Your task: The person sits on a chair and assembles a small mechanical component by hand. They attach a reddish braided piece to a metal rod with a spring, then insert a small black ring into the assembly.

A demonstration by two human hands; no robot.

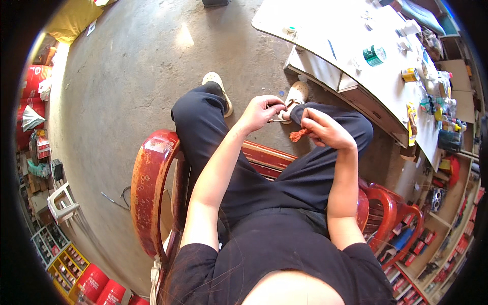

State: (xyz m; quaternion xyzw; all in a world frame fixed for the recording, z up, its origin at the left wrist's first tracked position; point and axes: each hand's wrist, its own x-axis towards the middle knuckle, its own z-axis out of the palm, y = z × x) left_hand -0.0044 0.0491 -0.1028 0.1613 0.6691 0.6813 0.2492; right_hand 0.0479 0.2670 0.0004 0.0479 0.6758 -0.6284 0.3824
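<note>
My left hand [262, 112] is closed in a pinch above the gap between my knees. A thin, pale stick-like piece [277, 121] shows at its fingertips and points toward my right hand; its kind is too small to make out. My right hand [325, 128] is curled shut, with a small bunch of orange-red cord [298, 135] poking out of it on the side facing the left hand. The two hands are a short way apart. Whether a strand joins them cannot be seen.
I sit on a red wooden chair with a worn armrest [152, 188]. A white table [315, 25] at far right bears a green-and-white can [374, 55] and several bottles. Shelves [442, 223] line the right; red drums [94, 282] and a white plastic stool [62, 202] are at left.
</note>
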